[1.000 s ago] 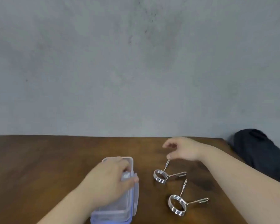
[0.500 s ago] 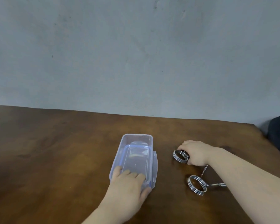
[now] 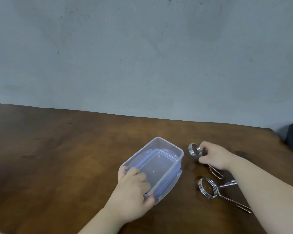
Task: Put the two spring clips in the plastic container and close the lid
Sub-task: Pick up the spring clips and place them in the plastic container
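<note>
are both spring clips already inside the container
No, one spring clip lies on the table and the right hand holds the other outside the container.

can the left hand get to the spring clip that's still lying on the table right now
Probably not easily. The left hand grips the plastic container, and the right forearm crosses above the lying spring clip.

No legible text or labels anywhere

The container point(image 3: 161, 156) is clear, smooth plastic with a faint blue tint, slightly glossy. Both spring clips point(image 3: 195, 150) point(image 3: 208, 188) are bright polished metal (chrome-like, catching glints). The table point(image 3: 57, 149) is dark brown wood with a low sheen. The wall point(image 3: 142, 48) looks matt, mottled grey.
</note>
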{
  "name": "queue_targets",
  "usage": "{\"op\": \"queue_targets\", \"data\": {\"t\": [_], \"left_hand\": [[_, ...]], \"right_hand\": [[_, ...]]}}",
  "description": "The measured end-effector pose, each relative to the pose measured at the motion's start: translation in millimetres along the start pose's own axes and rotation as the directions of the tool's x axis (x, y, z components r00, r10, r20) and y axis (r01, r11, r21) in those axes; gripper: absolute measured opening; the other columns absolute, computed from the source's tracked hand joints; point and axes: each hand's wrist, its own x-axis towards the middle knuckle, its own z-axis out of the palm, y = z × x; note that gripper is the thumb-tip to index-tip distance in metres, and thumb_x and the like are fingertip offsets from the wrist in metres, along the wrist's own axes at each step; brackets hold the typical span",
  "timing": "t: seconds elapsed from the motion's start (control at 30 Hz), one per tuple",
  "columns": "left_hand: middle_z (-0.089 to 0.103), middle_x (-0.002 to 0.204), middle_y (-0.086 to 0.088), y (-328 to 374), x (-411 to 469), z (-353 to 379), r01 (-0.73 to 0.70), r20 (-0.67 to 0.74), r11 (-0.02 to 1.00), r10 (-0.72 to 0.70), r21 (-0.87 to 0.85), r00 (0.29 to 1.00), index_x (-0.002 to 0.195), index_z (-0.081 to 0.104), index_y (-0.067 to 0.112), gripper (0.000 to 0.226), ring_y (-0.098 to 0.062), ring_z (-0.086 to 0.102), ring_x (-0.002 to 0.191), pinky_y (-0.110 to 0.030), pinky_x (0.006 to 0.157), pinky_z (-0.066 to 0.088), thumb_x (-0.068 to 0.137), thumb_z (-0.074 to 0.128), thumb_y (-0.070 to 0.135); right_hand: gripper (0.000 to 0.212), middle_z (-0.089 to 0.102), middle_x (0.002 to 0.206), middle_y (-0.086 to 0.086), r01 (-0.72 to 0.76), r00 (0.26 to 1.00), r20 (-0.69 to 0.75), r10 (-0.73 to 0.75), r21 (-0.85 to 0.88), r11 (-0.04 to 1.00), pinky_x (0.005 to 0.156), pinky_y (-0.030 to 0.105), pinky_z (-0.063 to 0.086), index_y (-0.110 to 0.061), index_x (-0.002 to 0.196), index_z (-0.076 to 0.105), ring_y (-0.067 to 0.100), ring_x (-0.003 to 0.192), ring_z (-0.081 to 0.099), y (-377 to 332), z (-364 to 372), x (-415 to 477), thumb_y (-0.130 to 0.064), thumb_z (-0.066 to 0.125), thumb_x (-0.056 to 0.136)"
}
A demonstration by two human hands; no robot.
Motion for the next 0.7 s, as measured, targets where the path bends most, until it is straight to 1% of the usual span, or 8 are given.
{"op": "queue_targets", "data": {"t": [0.1,0.17,0.23,0.3,0.4,0.47,0.53,0.7], "left_hand": [[0.035,0.064,0.005,-10.8,4.4,-2.5,-0.101,0.065,0.994,0.104,-0.047,0.992,0.053,0.032,0.017,0.027,-0.017,0.034,0.073,-0.039,0.088,0.029,0.070,0.053,0.017],[0.040,0.071,0.006,-19.1,8.8,-5.5,-0.159,0.131,0.985,0.168,-0.074,0.977,0.057,0.038,0.019,0.024,-0.017,0.037,0.079,-0.041,0.094,0.027,0.075,0.055,0.017],[0.045,0.077,0.008,-24.2,13.3,-10.3,-0.201,0.195,0.976,0.214,-0.084,0.957,0.061,0.044,0.022,0.022,-0.014,0.038,0.085,-0.040,0.102,0.020,0.080,0.055,0.022],[0.050,0.079,0.009,-27.1,16.8,-13.8,-0.231,0.229,0.971,0.240,-0.063,0.943,0.064,0.048,0.025,0.019,-0.013,0.039,0.087,-0.038,0.104,0.017,0.082,0.054,0.026],[0.053,0.081,0.010,-31.6,18.1,-16.4,-0.207,0.266,0.978,0.201,-0.006,0.943,0.068,0.054,0.024,0.015,-0.010,0.038,0.089,-0.038,0.099,0.020,0.082,0.054,0.022],[0.050,0.081,0.013,-33.9,15.6,-18.2,-0.189,0.286,0.981,0.168,0.048,0.944,0.069,0.058,0.025,0.013,-0.010,0.036,0.093,-0.032,0.095,0.014,0.077,0.055,0.015],[0.045,0.079,0.015,-33.9,12.0,-19.7,-0.183,0.286,0.978,0.149,0.098,0.947,0.070,0.062,0.026,0.019,-0.012,0.035,0.094,-0.029,0.087,0.011,0.070,0.056,0.008],[0.050,0.078,0.013,-33.6,5.8,-18.7,-0.189,0.237,0.981,0.176,0.036,0.955,0.066,0.060,0.025,0.021,-0.017,0.046,0.090,-0.028,0.070,0.030,0.061,0.065,0.005]], "right_hand": [[0.019,0.067,0.081,0.007,0.019,0.990,-0.138,0.016,0.245,0.969,0.072,0.036,0.045,-0.023,0.085,0.061,0.025,0.075,0.062,-3.6,-23.4,-4.6,-0.017,0.077,0.076],[0.021,0.066,0.082,0.013,0.092,0.978,-0.206,-0.013,0.379,0.921,0.078,0.039,0.045,-0.025,0.091,0.063,0.018,0.075,0.062,-17.7,-44.6,-10.1,-0.015,0.079,0.080],[0.025,0.061,0.074,0.007,0.185,0.965,-0.249,-0.082,0.426,0.886,0.075,0.034,0.043,-0.027,0.096,0.064,0.010,0.068,0.059,-46.7,-64.7,-20.7,-0.013,0.079,0.082],[0.028,0.062,0.076,0.003,0.271,0.955,-0.217,-0.201,0.373,0.887,0.073,0.035,0.044,-0.027,0.097,0.064,0.015,0.067,0.059,-84.4,-73.6,-32.5,-0.015,0.081,0.078],[0.032,0.075,0.083,-0.007,0.303,0.953,-0.042,-0.301,0.206,0.931,0.078,0.038,0.055,-0.032,0.091,0.066,0.019,0.075,0.069,-136.2,-64.6,-49.2,-0.034,0.083,0.065],[0.027,0.072,0.080,-0.013,0.293,0.954,0.069,-0.291,-0.025,0.956,0.071,0.034,0.055,-0.033,0.088,0.063,0.013,0.073,0.068,-159.4,-47.1,-54.4,-0.036,0.078,0.066],[0.026,0.068,0.083,-0.010,0.310,0.949,0.139,-0.284,-0.229,0.923,0.070,0.035,0.054,-0.030,0.088,0.060,0.016,0.078,0.065,-170.7,-25.0,-52.5,-0.040,0.073,0.067],[0.027,0.064,0.085,-0.001,0.360,0.921,0.316,-0.228,-0.464,0.810,0.061,0.037,0.049,-0.021,0.087,0.056,0.024,0.077,0.062,-169.8,31.4,-36.5,-0.038,0.069,0.071]]}}
